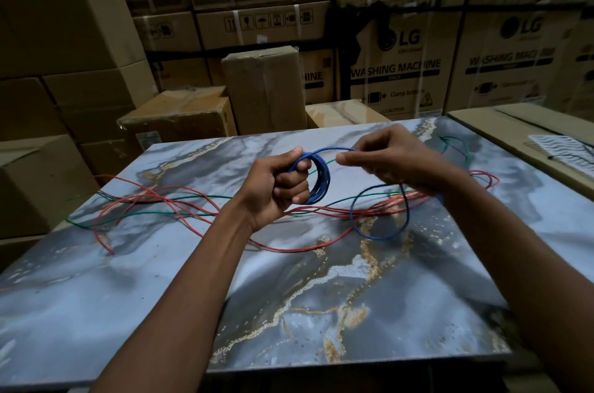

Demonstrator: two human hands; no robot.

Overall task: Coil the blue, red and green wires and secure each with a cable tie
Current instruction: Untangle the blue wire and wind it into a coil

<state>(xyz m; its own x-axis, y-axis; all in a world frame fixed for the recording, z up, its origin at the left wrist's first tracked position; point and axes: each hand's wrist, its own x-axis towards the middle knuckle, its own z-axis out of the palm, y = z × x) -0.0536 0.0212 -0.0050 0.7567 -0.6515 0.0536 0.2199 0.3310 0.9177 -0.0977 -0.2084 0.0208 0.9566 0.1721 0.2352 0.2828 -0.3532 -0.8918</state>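
Above the middle of the marble-patterned surface [321, 312], a coil of blue wire [318, 183] is gripped in the curled fingers of the left hand [276, 187]. A strand of the same wire is pinched between thumb and fingertips of the right hand [392, 158]; a loose blue loop is seen hanging down to the surface below it. Beyond the hands, the red wire [154, 196] and green wire [180, 214] are spread uncoiled and tangled from the left edge towards the far right corner. Stacked cardboard boxes [263, 87] are seen behind the far edge.
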